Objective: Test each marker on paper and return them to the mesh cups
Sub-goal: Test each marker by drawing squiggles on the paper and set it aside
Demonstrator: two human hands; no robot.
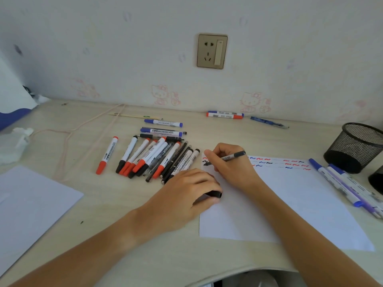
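The right hand (230,162) is pinching a slim black pen (232,156) at the white paper sheet's (290,204) upper left corner, scribbling black. The left hand (186,195) is gripping the black cap (215,194) — best kept pressing the sheet flat. The black mesh cup (356,148) is waiting at right — uncapped tip needs light strokes.

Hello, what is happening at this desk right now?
A person is testing pens on a white sheet of paper. The right hand holds a black pen and draws a black squiggle at the sheet's top left corner, beside rows of red, blue and black squiggles. The left hand rests at the sheet's edge and grips the black cap. A pile of markers lies to the left, some blue markers lie to the right, near a black mesh cup.
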